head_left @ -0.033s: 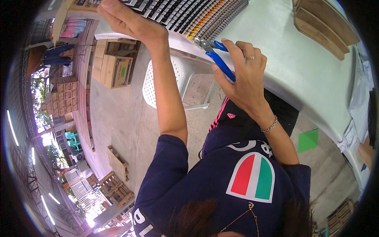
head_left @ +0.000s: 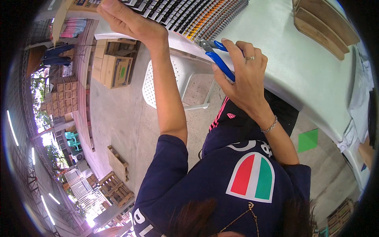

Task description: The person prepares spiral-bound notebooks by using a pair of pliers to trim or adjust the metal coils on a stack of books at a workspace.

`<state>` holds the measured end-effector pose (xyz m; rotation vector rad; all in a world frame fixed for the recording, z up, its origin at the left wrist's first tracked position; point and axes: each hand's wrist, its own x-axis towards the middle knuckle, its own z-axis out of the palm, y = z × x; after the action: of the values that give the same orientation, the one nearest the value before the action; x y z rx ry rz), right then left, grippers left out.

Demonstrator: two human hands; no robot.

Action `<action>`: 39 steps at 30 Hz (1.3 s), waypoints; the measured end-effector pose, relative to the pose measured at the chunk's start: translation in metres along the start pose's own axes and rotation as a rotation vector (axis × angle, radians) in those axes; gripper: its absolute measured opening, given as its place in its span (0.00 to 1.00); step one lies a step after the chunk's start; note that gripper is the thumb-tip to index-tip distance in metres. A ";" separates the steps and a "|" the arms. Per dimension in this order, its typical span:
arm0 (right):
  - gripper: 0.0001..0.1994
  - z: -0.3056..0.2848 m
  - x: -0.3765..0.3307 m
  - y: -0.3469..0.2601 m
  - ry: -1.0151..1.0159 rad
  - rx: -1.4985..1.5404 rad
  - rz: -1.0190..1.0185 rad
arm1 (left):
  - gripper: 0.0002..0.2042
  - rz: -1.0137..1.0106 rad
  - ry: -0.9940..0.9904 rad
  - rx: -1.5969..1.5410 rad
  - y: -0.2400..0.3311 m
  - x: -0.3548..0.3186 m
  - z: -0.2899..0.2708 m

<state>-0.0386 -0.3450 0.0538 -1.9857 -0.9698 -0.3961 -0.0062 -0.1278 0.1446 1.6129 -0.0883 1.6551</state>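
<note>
My right hand is closed round the blue handles of a pair of wire cutters. Their metal jaws touch or nearly touch the near edge of a long row of spiral bindings, black, white and orange, lying on the white-covered table. At the row's left end is my left hand, partly cut off by the upper edge of the view. Its thumb and the visible part of the fingers look stretched out, and I see nothing held in it; the fingertips are out of view.
A white plastic stool stands under the table's near edge. Curved brown cardboard holders rest at the table's far right. Cardboard boxes and wooden pallets are on the floor to the left. A green sheet lies right of me.
</note>
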 end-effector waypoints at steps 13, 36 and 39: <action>0.19 -0.020 0.013 -0.005 -0.519 0.936 0.643 | 0.23 0.004 0.010 -0.057 -0.013 -0.001 -0.008; 0.22 0.004 -0.011 -0.006 -0.041 0.019 0.091 | 0.23 0.091 0.008 -0.007 -0.013 0.003 -0.010; 0.26 0.013 -0.016 0.006 -0.029 0.042 0.104 | 0.23 -0.498 0.252 -0.594 0.034 0.005 0.011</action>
<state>-0.0456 -0.3439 0.0332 -1.9985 -0.8816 -0.2883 -0.0160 -0.1549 0.1672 0.8807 -0.0390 1.2656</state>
